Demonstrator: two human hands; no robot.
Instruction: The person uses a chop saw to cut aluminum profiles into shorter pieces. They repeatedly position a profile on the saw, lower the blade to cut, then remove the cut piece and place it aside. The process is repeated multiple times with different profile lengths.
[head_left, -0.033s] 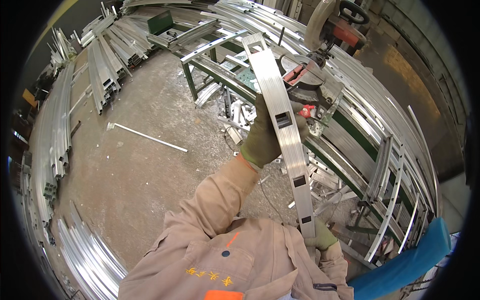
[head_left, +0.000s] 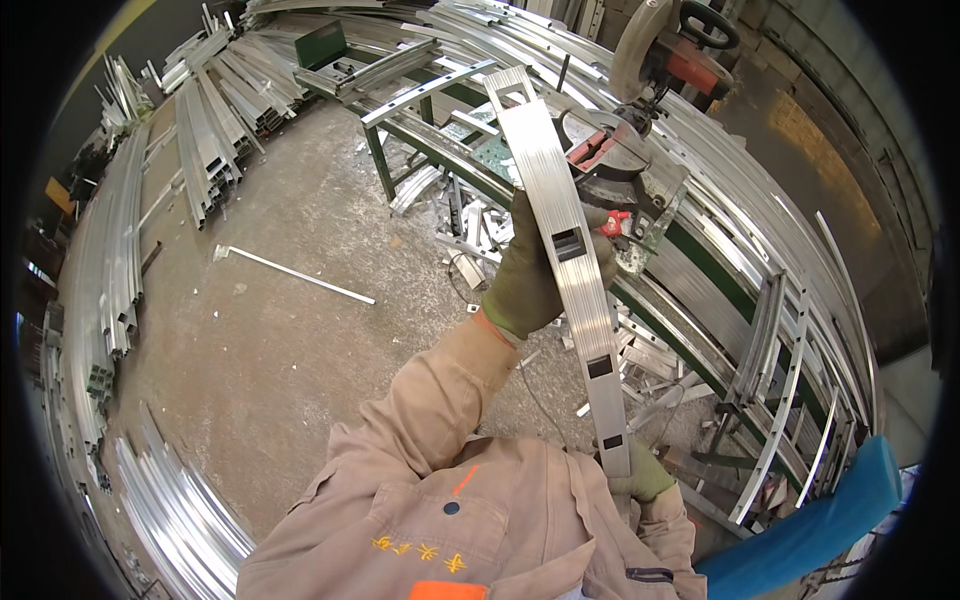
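Note:
A silver aluminium profile point(head_left: 575, 275) with dark rectangular cut-outs along its face slants up from my chest toward the bench. My left hand point(head_left: 528, 275), in an olive green glove, wraps round it at mid-length, with fingertips showing on the far side. At the profile's near end, close to my jacket, my gloved right hand point(head_left: 648, 477) is closed on it; its fingers are partly hidden. Past the profile's upper part stands a cut-off saw point(head_left: 690, 65) with a red motor housing and a black handle. The saw's red clamp handle point(head_left: 614, 223) shows just beyond my left fingers.
A green-framed bench point(head_left: 380, 165) runs from back left to right, bearing long aluminium bars. Offcuts point(head_left: 480, 222) litter the floor beneath it. Stacked profiles point(head_left: 125, 250) line the left side. One thin strip point(head_left: 300, 275) lies on the floor. A blue roll point(head_left: 820, 525) sits at lower right.

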